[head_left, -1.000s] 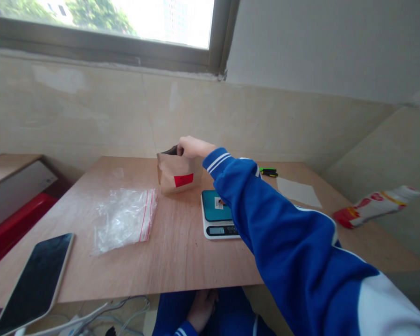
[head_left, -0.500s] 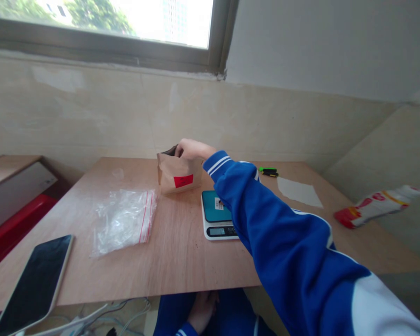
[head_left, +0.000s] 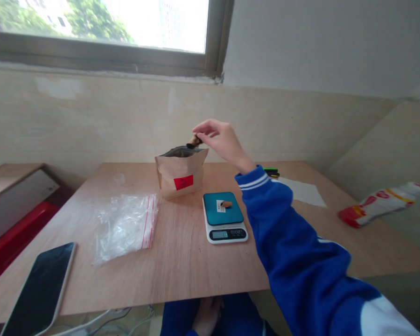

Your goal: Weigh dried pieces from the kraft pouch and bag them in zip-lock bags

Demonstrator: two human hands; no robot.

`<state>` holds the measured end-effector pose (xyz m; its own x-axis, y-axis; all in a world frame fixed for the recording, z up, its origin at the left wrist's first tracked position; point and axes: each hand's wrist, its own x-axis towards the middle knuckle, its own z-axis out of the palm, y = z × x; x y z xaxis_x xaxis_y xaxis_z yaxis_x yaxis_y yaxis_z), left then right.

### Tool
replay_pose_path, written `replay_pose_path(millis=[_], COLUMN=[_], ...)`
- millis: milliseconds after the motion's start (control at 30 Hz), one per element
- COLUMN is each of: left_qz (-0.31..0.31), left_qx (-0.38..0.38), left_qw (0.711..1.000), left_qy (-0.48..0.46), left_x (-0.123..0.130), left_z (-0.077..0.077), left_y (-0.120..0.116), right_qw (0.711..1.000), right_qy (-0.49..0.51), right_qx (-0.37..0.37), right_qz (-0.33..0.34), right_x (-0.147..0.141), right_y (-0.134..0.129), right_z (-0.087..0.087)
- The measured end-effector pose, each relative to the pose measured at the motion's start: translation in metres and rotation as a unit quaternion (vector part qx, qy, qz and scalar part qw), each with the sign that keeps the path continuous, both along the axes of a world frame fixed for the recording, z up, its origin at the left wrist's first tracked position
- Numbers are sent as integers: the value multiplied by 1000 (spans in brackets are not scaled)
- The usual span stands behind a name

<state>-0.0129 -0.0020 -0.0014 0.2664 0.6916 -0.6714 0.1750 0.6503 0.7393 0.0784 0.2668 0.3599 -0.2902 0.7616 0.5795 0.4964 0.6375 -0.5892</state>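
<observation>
Right hand has its fingers pinched together on a little brown chunk, held right over the open paper bag, handy for the scale beside it, another bit on top. Left hand sits in the lap, fingers hard to tell.

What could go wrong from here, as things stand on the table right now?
The small brown piece is pinched only in the fingertips of the right hand above the open paper bag, so it could slip and land on the table. Nothing steadies the bag, with the left hand down in the lap, so a bump might tip it. The blue sleeve is close beside the scale and could nudge the other brown piece lying on it.
</observation>
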Motion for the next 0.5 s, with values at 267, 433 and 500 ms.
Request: replay_pose_path(millis=[267,433,500], left_qz=[-2,-3,-2], left_qx=[11,19,19], left_qw=[999,999,999], left_qy=[32,41,45], left_x=[7,6,6], left_z=[-9,-10,-10], left_y=[0,0,0], right_qw=[968,965,972], right_qy=[-55,-112,-120], right_qx=[-234,-223,-192], right_qz=[77,78,62], right_x=[66,58,56], right_y=[-60,-61,-56], right_z=[-100,-136,-127])
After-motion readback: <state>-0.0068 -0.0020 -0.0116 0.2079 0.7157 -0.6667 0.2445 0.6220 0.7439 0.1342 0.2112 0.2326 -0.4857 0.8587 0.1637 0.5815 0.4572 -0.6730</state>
